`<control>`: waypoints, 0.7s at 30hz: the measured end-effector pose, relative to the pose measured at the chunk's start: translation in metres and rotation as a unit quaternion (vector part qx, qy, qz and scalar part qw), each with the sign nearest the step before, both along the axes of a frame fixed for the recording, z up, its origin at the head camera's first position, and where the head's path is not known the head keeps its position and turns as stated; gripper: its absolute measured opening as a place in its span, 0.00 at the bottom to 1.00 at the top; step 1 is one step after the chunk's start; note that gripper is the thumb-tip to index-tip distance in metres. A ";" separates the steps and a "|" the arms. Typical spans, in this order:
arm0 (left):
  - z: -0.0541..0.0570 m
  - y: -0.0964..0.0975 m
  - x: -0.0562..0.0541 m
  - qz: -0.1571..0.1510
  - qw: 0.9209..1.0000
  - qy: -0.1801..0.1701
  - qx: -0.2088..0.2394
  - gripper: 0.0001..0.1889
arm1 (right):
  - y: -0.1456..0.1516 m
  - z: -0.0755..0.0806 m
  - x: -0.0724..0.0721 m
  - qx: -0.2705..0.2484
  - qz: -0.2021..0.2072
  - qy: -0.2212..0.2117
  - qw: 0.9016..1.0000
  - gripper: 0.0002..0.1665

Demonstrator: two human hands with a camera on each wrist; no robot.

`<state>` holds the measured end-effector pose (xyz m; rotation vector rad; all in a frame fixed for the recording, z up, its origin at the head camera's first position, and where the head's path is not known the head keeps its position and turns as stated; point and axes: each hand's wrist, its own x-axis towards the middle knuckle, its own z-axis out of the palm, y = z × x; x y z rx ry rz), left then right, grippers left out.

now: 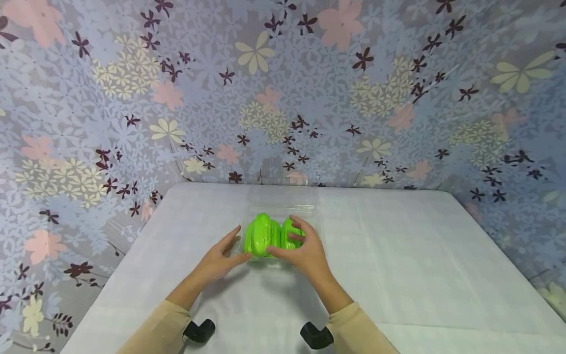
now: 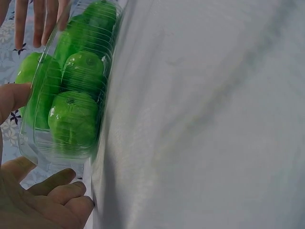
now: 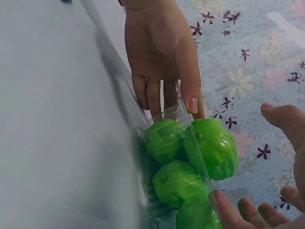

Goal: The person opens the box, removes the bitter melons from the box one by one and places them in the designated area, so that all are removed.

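Note:
Several glossy green bell peppers (image 1: 262,235) sit in a clear plastic container (image 1: 271,262) in the head view. One of them lies on top of the others and rises above the rim. My left hand (image 1: 217,257) is at the container's left end, thumb by the near corner and fingers loosely spread along the side. Over the right part hovers my right hand (image 1: 308,250), its thumb and fingers spread apart with nothing between them. Part of the peppers is hidden behind it. The left wrist view shows peppers (image 2: 72,119) through the ribbed wall.
A clear lid (image 1: 283,195) stands raised behind the container. Both rest on a table with a white cloth (image 1: 398,260). Flower-patterned wall covering (image 1: 309,88) rises close behind the table. Black wrist mounts (image 1: 200,331) are at both sleeves.

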<state>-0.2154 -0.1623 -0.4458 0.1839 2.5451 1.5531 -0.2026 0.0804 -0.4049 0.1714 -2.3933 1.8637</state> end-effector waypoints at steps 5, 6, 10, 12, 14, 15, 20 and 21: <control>0.000 0.000 0.000 0.001 1.000 0.001 0.002 0.49 | -0.006 0.002 -0.001 0.010 0.010 0.013 1.000 0.53; -0.001 0.000 0.000 0.001 1.000 0.001 0.003 0.48 | -0.008 0.003 -0.001 0.011 0.012 0.014 1.000 0.53; 0.000 0.000 0.000 0.002 1.000 0.001 0.002 0.48 | -0.016 0.005 -0.004 0.017 0.017 0.011 1.000 0.53; 0.000 0.000 0.000 0.000 1.000 0.001 0.001 0.49 | -0.020 0.004 -0.005 0.028 0.017 0.012 0.999 0.53; 0.000 0.000 0.000 0.000 1.000 0.001 0.002 0.48 | -0.024 0.003 -0.006 0.042 0.018 0.011 0.999 0.52; 0.000 0.000 0.000 0.001 1.000 0.001 0.003 0.48 | -0.026 0.002 -0.007 0.049 0.020 0.011 0.999 0.52; 0.000 -0.001 0.000 0.001 1.000 0.003 0.005 0.48 | -0.036 0.001 -0.012 0.087 0.023 0.011 0.996 0.53; -0.001 -0.001 0.000 0.000 1.000 0.002 0.007 0.48 | -0.038 0.001 -0.012 0.094 0.021 0.012 0.995 0.54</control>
